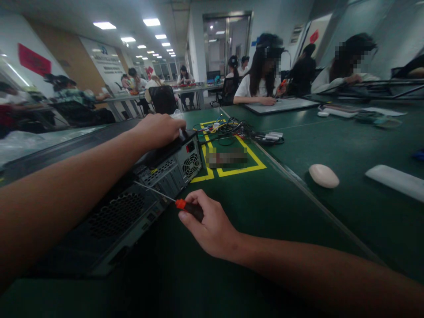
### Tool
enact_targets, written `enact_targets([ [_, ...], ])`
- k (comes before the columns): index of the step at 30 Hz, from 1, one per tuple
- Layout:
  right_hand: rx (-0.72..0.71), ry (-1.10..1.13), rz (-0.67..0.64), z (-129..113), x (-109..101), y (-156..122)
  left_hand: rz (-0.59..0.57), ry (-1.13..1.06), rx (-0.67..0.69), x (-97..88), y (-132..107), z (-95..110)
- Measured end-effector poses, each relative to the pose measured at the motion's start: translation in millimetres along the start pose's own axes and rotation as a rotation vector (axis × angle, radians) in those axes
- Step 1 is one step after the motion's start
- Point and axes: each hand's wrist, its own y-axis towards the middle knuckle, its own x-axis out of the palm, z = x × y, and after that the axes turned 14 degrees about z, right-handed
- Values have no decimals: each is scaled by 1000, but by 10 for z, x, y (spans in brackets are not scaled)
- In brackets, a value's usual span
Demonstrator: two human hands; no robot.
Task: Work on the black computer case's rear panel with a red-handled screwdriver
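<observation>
A black computer case [117,214] lies on its side on the green table, its metal rear panel with fan grille turned toward the right. My left hand [162,129] grips the upper rear corner of the case, fingers bent over the edge and partly hidden. In my right hand [208,221] is a screwdriver [194,209] with a black and red handle, held between thumb and fingers. Its long thin shaft points left to the expansion slots on the rear panel. Whether the tip touches a screw is too small to tell.
Beyond the case lies a tangle of cables [232,127] by yellow tape [245,171]. A pale rounded object [323,175] and a white bar [395,180] lie to the right. Across the table, people [261,79] sit at work; one has a white board [281,105].
</observation>
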Motion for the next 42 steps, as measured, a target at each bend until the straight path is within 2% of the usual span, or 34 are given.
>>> enact_targets([
  [7,0,-20,17,-14,3,-8,-8,-12,0,-20,-1,14],
  [15,-74,-39,7,-13,-8,10,-7,0,-9,8,9,-3],
  [22,8,-13,-10,-26,-10,-3,-5,-20,-8,1,11,4],
  [42,5,-44,0,-6,1,7,-4,-12,-5,9,15,-6],
])
